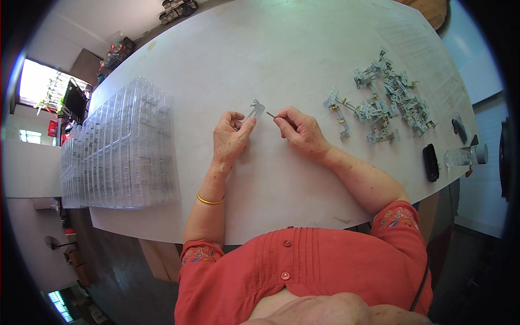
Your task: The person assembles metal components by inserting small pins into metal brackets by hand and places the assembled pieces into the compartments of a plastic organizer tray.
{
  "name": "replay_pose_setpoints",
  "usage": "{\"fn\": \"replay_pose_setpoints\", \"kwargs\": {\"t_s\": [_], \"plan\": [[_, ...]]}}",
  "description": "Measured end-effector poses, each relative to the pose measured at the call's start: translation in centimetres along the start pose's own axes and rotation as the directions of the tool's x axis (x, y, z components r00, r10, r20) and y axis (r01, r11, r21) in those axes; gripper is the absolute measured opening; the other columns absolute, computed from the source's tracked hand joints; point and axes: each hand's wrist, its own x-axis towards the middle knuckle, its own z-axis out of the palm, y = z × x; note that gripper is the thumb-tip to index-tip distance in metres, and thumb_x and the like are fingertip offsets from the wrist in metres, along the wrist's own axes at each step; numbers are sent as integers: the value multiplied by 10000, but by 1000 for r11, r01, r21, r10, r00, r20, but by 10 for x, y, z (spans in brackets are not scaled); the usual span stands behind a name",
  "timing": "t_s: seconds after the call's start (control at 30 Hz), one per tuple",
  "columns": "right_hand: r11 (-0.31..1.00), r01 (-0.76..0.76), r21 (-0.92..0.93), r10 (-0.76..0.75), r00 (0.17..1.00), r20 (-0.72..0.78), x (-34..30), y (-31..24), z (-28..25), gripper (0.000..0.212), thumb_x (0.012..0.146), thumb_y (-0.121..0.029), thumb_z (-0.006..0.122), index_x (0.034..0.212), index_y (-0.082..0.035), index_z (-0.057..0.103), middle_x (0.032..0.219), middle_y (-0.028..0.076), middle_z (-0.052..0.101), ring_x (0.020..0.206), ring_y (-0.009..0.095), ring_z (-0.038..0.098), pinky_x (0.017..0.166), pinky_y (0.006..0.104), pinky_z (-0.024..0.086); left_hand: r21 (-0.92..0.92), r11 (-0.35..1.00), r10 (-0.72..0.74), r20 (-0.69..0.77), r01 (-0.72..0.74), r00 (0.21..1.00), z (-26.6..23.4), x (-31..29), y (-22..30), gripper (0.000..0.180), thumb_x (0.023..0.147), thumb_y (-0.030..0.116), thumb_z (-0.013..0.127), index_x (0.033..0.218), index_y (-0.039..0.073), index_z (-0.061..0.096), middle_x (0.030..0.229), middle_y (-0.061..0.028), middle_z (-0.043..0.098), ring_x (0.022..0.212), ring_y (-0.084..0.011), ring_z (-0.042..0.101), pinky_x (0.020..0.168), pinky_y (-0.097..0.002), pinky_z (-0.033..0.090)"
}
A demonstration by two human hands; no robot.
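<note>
Over the middle of the white table, my left hand (232,136) is closed on a small silvery metal bracket (257,107), thumb and fingers pinching its lower part. The bracket's upper end sticks out past the fingertips. Just to its right, my right hand (301,132) pinches a thin dark metal rod (270,115) between thumb and index finger. The rod's tip points up and left toward the bracket, with a small gap between them. Part of the rod is hidden inside my right hand. A pile of similar metal parts (409,100), some with brass-coloured pieces, lies to the right.
Transparent plastic trays (122,146) stand stacked at the table's left, with small parts visible inside. At the right edge lie a black case (430,162), a transparent bottle (459,157) on its side and a dark slim object (460,130). The white tabletop (260,49) stretches away beyond my hands.
</note>
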Motion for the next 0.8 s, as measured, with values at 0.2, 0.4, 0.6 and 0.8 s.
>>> {"fn": "replay_pose_setpoints", "kwargs": {"t_s": [0.2,0.4,0.6,0.8], "plan": [[1000,1,-9,-1,1000,5,-2,3,-1,96,945,-140,598,938,-45,593,661,49,615,595,131,597,576,293,475,153,972,190,-56,-180,980,4,-1,-8,296,823,260,739,852,10,583,685,-30,591,607,-121,544,553,-289,452],[1000,1,-11,-1,1000,9,0,1,-3,91,947,-135,591,946,-44,595,670,45,614,601,128,590,578,288,469,541,711,582,-94,-449,808,7,6,-18,212,818,173,727,778,25,580,693,-70,548,587,-186,522,560,-342,438],[1000,13,10,-13,1000,10,5,-1,-1,100,950,-135,590,936,-35,599,657,36,592,599,97,562,573,269,458,610,648,631,-94,-456,770,5,9,-19,183,798,153,719,779,30,585,721,-97,581,644,-257,559,619,-392,453],[999,1,-54,-3,999,-34,1,8,-1,102,955,-127,585,927,-32,608,655,19,580,601,80,544,556,254,447,507,678,654,-86,-532,752,11,11,-29,162,796,129,694,829,12,587,755,-140,589,722,-317,585,674,-423,472]]}}
